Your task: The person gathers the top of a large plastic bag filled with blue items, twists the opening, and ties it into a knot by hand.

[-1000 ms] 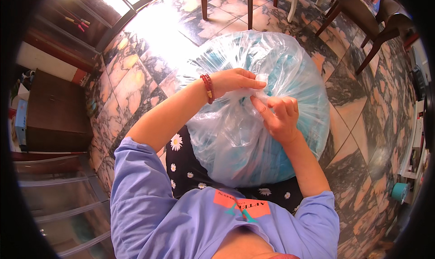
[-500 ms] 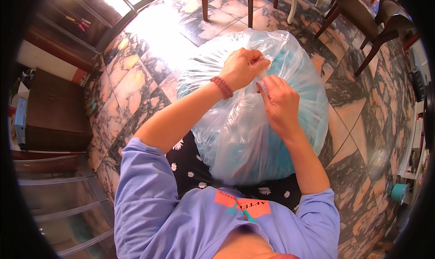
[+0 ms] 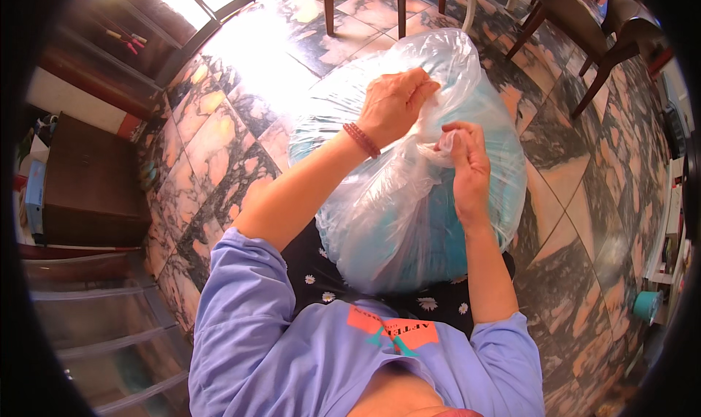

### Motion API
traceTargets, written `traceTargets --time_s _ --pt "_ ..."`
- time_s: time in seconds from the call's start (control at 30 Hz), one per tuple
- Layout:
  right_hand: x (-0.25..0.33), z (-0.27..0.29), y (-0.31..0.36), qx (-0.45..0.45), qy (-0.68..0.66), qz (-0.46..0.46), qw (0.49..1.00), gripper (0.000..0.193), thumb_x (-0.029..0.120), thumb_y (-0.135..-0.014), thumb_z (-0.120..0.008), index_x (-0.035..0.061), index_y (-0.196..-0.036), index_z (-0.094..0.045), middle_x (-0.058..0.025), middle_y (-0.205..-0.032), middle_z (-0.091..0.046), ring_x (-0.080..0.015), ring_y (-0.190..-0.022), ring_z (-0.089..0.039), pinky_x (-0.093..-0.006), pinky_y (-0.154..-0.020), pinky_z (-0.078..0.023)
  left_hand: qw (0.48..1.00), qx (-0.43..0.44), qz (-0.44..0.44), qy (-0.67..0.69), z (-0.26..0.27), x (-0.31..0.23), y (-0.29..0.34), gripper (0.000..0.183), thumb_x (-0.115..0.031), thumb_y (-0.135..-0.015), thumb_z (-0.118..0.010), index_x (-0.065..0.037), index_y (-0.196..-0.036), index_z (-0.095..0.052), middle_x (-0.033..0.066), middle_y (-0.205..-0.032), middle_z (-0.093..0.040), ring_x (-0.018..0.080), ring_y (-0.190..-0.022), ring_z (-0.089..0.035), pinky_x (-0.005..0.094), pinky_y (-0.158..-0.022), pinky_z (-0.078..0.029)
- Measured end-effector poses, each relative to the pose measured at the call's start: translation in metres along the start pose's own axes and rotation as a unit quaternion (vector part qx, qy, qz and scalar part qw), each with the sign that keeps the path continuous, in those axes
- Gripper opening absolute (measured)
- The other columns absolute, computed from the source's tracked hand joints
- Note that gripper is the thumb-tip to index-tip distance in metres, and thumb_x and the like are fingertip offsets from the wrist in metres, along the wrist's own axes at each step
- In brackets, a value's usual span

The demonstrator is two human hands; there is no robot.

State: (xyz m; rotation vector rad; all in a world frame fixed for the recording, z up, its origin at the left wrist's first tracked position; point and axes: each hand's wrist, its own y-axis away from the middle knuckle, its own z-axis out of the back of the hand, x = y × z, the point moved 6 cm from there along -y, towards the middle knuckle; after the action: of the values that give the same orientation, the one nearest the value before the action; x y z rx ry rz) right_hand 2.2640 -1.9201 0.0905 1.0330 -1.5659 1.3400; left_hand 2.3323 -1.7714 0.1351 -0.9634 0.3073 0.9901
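Note:
A big, bulging clear plastic bag [image 3: 380, 234] with blue-green contents stands on the floor in front of my lap. My left hand [image 3: 396, 104], with a beaded red bracelet at its wrist, is closed on gathered plastic at the top of the bag. Just to its right and a little nearer, my right hand [image 3: 468, 165] pinches a bunched, twisted end of the same plastic between thumb and fingers. Folds of loose film stretch between both hands and puff up beyond them. What lies inside shows only as blurred colour.
Patterned marble tiles [image 3: 212, 136] surround the bag. Dark wooden chairs [image 3: 577, 37] stand at the far right, and table or chair legs at the back. On the left are a brown cabinet [image 3: 95, 187] and clear plastic drawers [image 3: 109, 322]. A teal container [image 3: 645, 307] sits at the right edge.
My hands have drawn apart, the right moving rightward and nearer with its bunch of plastic. Loose film now bulges up higher on the far side of the bag.

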Motion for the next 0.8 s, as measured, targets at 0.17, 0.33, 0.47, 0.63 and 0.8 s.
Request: traceTargets --time_s 0.17,0.33,0.47,0.63,0.8 --pt "0.009 -0.036 -0.011 0.106 -0.139 -0.064 0.982 0.036 0.028 -0.104 -0.042 0.004 -0.079 -0.055 0.0019 -0.072 -0.053 -0.0091 -0.074 -0.047 -0.0247 -0.071 -0.04 0.811 0.006 0.381 0.444 -0.019 0.036 0.01 0.024 -0.021 -0.097 -0.051 -0.002 -0.083 -0.057 0.002 -0.07 -0.056 0.0143 -0.067 -0.059 0.0291 -0.063 -0.047" --pt "-0.016 -0.032 0.015 0.083 -0.097 -0.139 0.982 0.038 0.028 -0.102 -0.045 0.0053 -0.072 -0.046 -0.0025 -0.066 -0.049 -0.0137 -0.069 -0.045 -0.0287 -0.069 -0.039 0.703 -0.023 0.491 0.514 -0.07 0.104 0.019 0.019 -0.017 -0.095 -0.054 -0.002 -0.083 -0.056 0.0035 -0.071 -0.055 0.0137 -0.062 -0.052 0.0281 -0.061 -0.046" --pt "-0.036 -0.032 0.05 0.083 0.175 -0.011 0.981 0.036 0.026 -0.101 -0.047 0.0032 -0.073 -0.044 -0.0051 -0.066 -0.044 -0.0174 -0.065 -0.041 -0.0294 -0.067 -0.037 0.699 -0.097 0.562 0.432 -0.113 0.162 0.049 0.019 -0.019 -0.093 -0.059 -0.002 -0.086 -0.062 0.0057 -0.072 -0.057 0.0192 -0.06 -0.051 0.0332 -0.057 -0.045" --pt "-0.029 -0.043 0.047 0.102 0.159 0.002 0.982 0.034 0.023 -0.101 -0.047 0.0025 -0.074 -0.046 -0.0009 -0.068 -0.044 -0.0109 -0.07 -0.041 -0.025 -0.066 -0.036 0.755 -0.02 0.6 0.263 -0.099 0.193 0.05 0.015 -0.016 -0.09 -0.061 -0.002 -0.086 -0.062 0.0028 -0.069 -0.056 0.0172 -0.059 -0.052 0.0298 -0.053 -0.045" --pt "0.022 -0.008 0.024 0.064 0.078 0.034 0.994 0.032 0.021 -0.099 -0.052 -0.0002 -0.075 -0.054 -0.0033 -0.072 -0.046 -0.0115 -0.066 -0.043 -0.0264 -0.064 -0.037 0.767 -0.076 0.332 0.544 -0.012 0.031 0.029 0.013 -0.016 -0.095 -0.053 -0.009 -0.084 -0.05 -0.0052 -0.069 -0.038 0.0062 -0.057 -0.037 0.022 -0.055 -0.038"
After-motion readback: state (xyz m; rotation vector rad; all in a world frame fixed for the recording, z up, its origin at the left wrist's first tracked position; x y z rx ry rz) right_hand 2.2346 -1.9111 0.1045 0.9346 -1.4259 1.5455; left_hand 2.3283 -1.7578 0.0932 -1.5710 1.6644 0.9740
